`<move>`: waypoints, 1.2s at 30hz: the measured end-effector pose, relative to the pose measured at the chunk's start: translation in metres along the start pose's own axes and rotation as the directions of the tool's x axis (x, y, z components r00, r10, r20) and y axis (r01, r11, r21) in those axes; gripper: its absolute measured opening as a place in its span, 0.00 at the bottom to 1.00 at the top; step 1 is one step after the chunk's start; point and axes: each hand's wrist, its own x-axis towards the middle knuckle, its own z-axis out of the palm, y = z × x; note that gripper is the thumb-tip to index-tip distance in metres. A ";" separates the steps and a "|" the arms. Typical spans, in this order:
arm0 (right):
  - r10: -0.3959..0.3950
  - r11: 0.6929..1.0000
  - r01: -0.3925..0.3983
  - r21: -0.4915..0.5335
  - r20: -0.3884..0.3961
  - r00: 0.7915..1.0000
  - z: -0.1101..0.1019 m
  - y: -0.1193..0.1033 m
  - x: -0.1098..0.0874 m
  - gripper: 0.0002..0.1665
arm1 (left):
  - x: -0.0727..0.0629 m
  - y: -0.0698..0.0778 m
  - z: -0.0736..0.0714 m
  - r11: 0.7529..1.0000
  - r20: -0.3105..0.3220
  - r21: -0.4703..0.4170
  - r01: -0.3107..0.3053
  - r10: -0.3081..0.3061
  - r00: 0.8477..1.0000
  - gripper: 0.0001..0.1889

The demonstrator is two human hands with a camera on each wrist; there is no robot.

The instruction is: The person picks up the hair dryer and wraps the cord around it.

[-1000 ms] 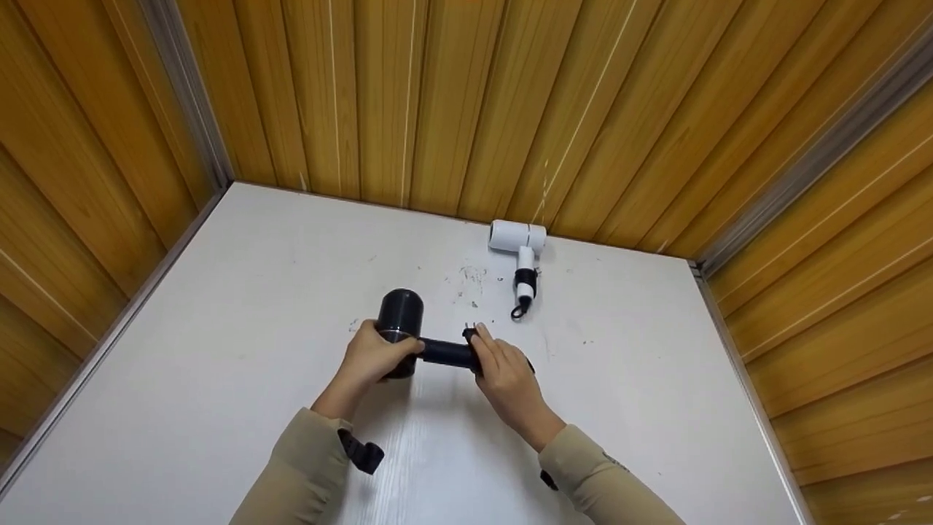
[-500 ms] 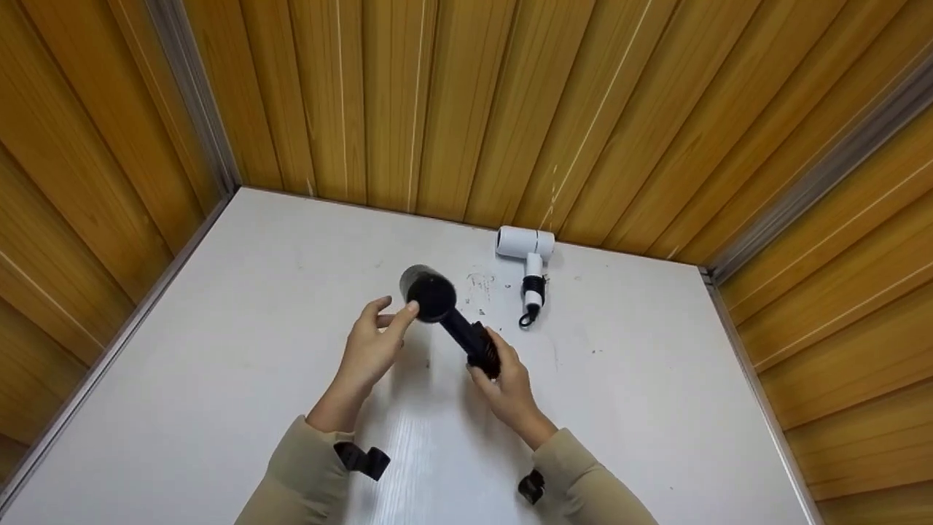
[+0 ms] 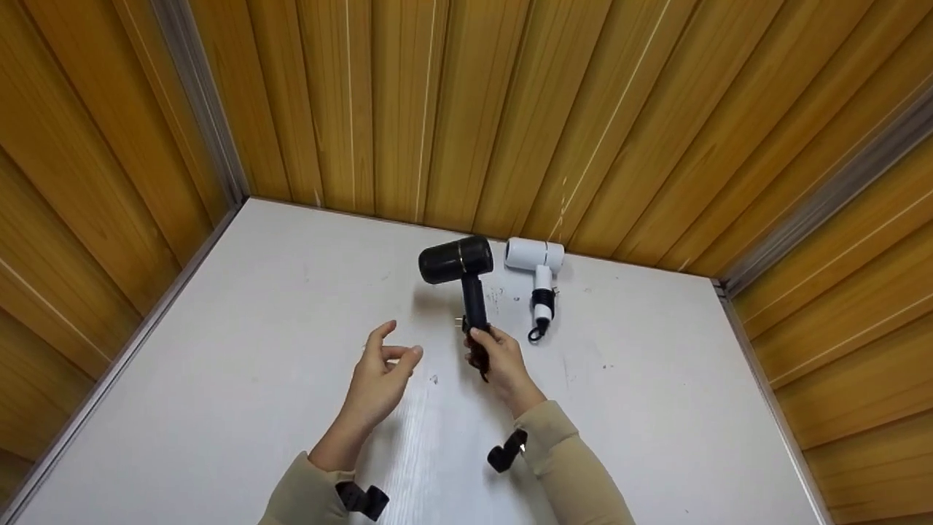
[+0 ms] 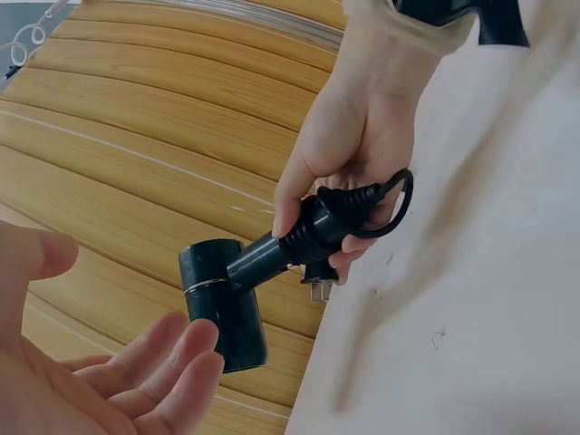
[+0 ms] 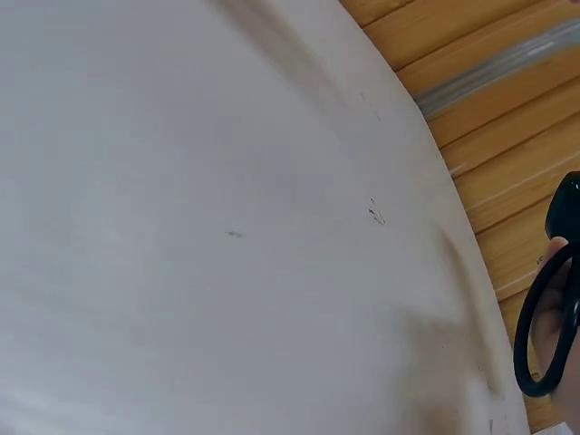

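A black hair dryer is held up by its handle in my right hand, its barrel pointing left. The cord is wound round the handle, and the plug's metal prongs stick out beside the fingers. In the left wrist view the hair dryer shows with the right hand gripping the wrapped handle; a loop of cord hangs off its end. My left hand is apart from the hair dryer, to its lower left, with fingers loosely bent and holding nothing. At the right wrist view's edge, a cord loop shows.
A white hair dryer lies on the white table near the back edge, its black cord wrapped round the handle. Wood-patterned panels enclose the back and sides. Dark scuffs mark the tabletop.
My left hand has let go of the black hair dryer's barrel and drawn back. The right hand has turned the dryer from lying sideways to barrel-up and moved it toward the white one.
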 end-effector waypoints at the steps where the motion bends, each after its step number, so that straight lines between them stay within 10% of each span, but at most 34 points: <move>1: 0.015 0.999 -0.015 0.034 -0.010 1.000 0.002 0.002 0.006 0.21 | -0.001 -0.001 -0.001 1.000 -0.009 -0.001 0.008 -0.008 1.000 0.33; 11: 0.158 0.923 -0.153 0.353 0.015 0.987 0.025 0.008 0.067 0.22 | -0.019 -0.014 -0.012 0.999 -0.042 -0.034 0.023 -0.025 0.999 0.33; 19: 0.249 0.884 -0.237 0.402 0.022 0.968 0.023 0.016 0.091 0.26 | -0.026 -0.024 -0.012 0.992 -0.055 -0.078 0.095 -0.099 0.994 0.34; 29: 0.277 0.885 -0.256 0.388 0.001 0.961 0.012 0.008 0.100 0.26 | -0.028 -0.030 -0.010 0.991 -0.067 -0.090 0.103 -0.109 0.992 0.37; 36: 0.250 0.948 -0.222 0.228 -0.103 0.963 0.016 0.001 0.103 0.23 | -0.025 -0.035 -0.008 0.991 -0.082 -0.074 0.108 -0.114 0.990 0.36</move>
